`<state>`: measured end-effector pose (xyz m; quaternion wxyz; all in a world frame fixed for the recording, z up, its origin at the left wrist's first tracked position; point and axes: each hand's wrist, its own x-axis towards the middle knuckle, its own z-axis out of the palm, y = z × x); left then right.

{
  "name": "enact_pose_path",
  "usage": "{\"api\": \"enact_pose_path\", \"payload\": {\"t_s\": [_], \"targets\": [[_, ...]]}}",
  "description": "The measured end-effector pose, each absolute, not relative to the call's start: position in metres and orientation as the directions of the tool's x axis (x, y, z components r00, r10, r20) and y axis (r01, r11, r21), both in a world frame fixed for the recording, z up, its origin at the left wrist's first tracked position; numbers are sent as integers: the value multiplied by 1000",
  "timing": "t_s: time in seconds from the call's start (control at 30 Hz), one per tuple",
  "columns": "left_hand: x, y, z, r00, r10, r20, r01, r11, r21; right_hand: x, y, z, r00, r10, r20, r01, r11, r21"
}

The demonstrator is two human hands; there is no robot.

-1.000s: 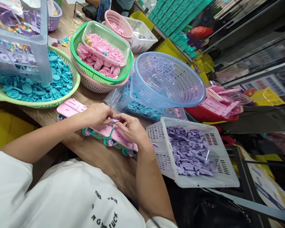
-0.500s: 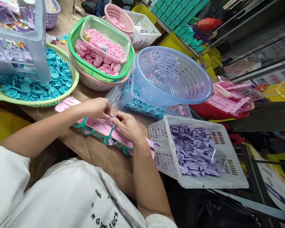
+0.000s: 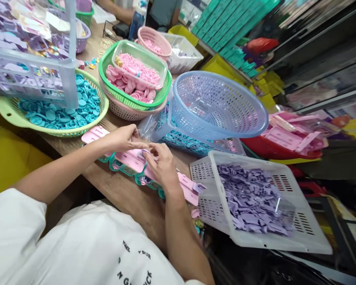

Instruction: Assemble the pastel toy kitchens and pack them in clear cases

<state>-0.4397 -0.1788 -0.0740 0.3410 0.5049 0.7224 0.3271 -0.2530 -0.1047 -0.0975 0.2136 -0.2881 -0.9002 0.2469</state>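
A row of pink-topped toy cases with teal lower edges [image 3: 130, 160] lies along the table's front edge. Over its middle, my left hand [image 3: 126, 139] reaches across with fingers pressed together, their tips meeting those of my right hand. Whatever sits between the left fingertips is hidden. My right hand [image 3: 162, 164] is closed in a pinch, curled down over a pink top, with a small purple plastic piece [image 3: 146, 152] partly showing by its thumb. Another purple piece [image 3: 198, 187] sticks out from the pink part at the row's right end.
To the right, a white basket [image 3: 225, 213] holds many purple pieces. Behind my hands stand a blue colander [image 3: 219, 130] and a green basket [image 3: 102, 71] of pink parts. A lime basket [image 3: 10, 113] of teal discs is at left. Another person's arm [image 3: 118, 12] shows at the back.
The view has shifted, so the scene sits lower and further right. My left fingers have straightened from a curled pinch towards my right hand, which stays over the same pink top.
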Motion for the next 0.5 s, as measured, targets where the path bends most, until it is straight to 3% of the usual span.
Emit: {"api": "enact_pose_path", "payload": {"t_s": [0.1,0.17,0.23,0.37,0.5], "targets": [[-440,-196,-73,-248,952,-179,-17,180,983,-262,-125,-89,-724,555,411,273,777,-567],[-441,-207,-71,-202,961,-188,-276,129,953,-272,-135,-84,-742,500,446,186,793,-580],[-444,-217,-69,-175,967,-184,-390,103,915,-285,-138,-81,-746,497,444,151,774,-614],[-459,-229,-71,-131,984,-124,-289,82,954,-304,-130,-82,-740,549,390,158,705,-692],[-477,-229,-74,-181,980,-88,-72,76,995,-318,-125,-82,-810,476,342,93,680,-727]]}}
